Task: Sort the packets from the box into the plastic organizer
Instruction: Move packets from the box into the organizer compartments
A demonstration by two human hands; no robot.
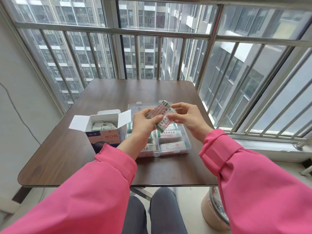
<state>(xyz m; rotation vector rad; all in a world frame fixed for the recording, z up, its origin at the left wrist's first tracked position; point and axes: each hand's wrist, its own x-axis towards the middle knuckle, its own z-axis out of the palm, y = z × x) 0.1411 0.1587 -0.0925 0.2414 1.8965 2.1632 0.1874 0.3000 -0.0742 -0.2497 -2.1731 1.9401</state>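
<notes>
An open cardboard box [103,134] with several white packets inside stands on the brown table [108,92], left of centre. Beside it on the right sits a clear plastic organizer [184,142] with its lid tipped back and packets lying in its compartments. Above the organizer my left hand [145,123] grips a small bunch of white and green packets [160,114] between thumb and fingers. My right hand [185,119] pinches the same bunch from the right side.
A window with metal railing bars runs along the table's far and right sides. A wall with a thin cable is on the left. A round bin [214,215] stands on the floor by my right knee.
</notes>
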